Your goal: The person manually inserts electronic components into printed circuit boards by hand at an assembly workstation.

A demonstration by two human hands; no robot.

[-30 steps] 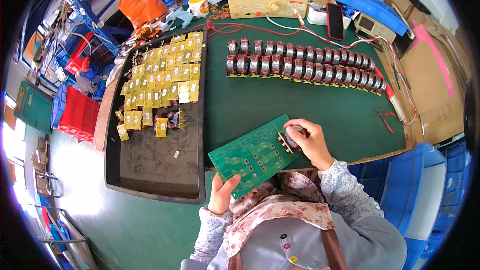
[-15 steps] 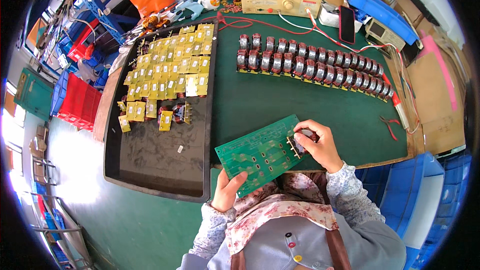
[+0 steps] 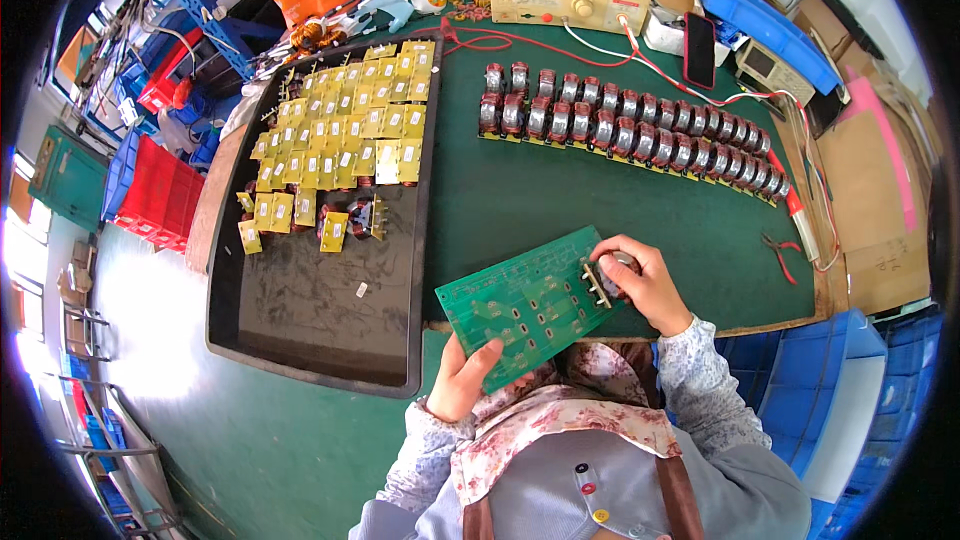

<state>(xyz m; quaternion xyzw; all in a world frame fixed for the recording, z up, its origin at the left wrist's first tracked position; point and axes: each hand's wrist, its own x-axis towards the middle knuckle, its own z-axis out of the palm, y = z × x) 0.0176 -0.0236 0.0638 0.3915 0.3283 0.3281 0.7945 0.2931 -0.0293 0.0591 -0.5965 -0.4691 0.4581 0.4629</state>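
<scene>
At the near edge of the green tabletop (image 3: 720, 285), we see a green circuit board (image 3: 525, 308) held partly out over the wearer's lap. The left hand (image 3: 465, 377) grips its lower-left corner, thumb flat on top and fingers hidden beneath, which we judge steadies the board and leaves most of its face exposed. The right hand (image 3: 650, 288) pinches a wound coil part (image 3: 623, 268) between thumb and fingers above the board's right end; gripping it by the coil seems to keep its pin strip (image 3: 597, 286) free. We cannot tell whether the pins touch the board. The black tray (image 3: 310, 355) on the left keeps yellow-plated parts (image 3: 340, 125) near. The board's long axis slants, its right end pointing away from the body; the strip runs roughly along the short side, pins facing left.
</scene>
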